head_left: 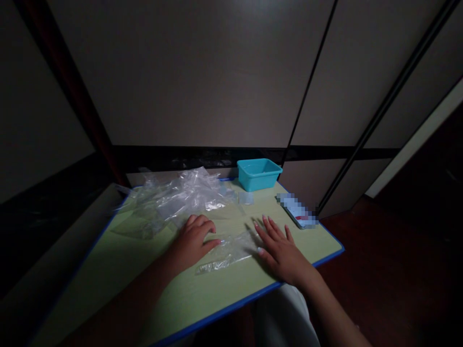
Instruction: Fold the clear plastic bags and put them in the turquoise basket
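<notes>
A clear plastic bag (231,251) lies flat on the table between my two hands, with a folded strip along its near left edge. At its left end is my left hand (195,241), thumb stretched over the bag's edge and apart from the loosely bent fingers. My right hand (277,248) is spread palm down at the bag's right end, partly covering it. Neither hand grips anything. Beyond my left hand, a loose heap of clear plastic bags (188,195) spreads over the table's far left part.
A turquoise plastic basket (258,176) stands at the far edge of the blue-rimmed table (144,294). Before it lies a small pale square piece (246,198). A phone (298,212), its screen blurred out, rests by the right edge. Cabinet panels (202,82) rise behind.
</notes>
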`<state>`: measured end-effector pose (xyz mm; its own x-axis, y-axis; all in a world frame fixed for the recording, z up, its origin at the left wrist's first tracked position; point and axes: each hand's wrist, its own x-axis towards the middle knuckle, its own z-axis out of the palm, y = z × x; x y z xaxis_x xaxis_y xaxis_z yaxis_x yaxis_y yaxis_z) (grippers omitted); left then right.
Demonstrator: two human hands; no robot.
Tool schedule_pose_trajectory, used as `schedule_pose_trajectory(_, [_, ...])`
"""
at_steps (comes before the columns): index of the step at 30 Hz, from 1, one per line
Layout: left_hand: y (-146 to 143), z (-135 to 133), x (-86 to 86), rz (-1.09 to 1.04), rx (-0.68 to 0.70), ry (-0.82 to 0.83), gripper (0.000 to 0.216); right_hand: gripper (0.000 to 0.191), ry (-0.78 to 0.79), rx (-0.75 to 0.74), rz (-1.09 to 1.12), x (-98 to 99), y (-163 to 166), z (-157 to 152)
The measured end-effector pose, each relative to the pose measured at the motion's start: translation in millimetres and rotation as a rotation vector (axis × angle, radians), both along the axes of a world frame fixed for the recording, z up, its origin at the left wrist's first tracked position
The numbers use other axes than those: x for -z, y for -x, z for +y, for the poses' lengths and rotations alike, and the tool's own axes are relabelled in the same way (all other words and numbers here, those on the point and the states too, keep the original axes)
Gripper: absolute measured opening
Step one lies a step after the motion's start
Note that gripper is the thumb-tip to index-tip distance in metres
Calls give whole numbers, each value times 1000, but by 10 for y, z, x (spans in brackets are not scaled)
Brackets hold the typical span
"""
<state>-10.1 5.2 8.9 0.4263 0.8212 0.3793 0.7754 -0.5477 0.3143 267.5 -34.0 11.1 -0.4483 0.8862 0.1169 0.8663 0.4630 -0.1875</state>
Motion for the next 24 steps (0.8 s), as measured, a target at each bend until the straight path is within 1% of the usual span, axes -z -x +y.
schedule_pose_trajectory(5, [20, 41, -1, -32, -48, -69, 11, 61, 74, -132, 1, -76, 327, 30])
schedule_pose_trajectory(8, [19, 49, 5, -41, -56, -80, 11, 61, 119, -169, -20, -71, 420, 26])
schedule_pose_trajectory(12, [-22, 36, 26, -50, -27, -22, 18, 61, 125, -162, -25, -50, 427, 27])
schedule_pose_trajectory(19, [-58, 59, 57, -38, -24, 40, 25, 61, 90, -146, -20, -37, 416, 16])
schedule_pose_trajectory(24, [-68, 52, 53, -35, -29, 30, 28, 60, 71, -144, -8, -28, 416, 6])
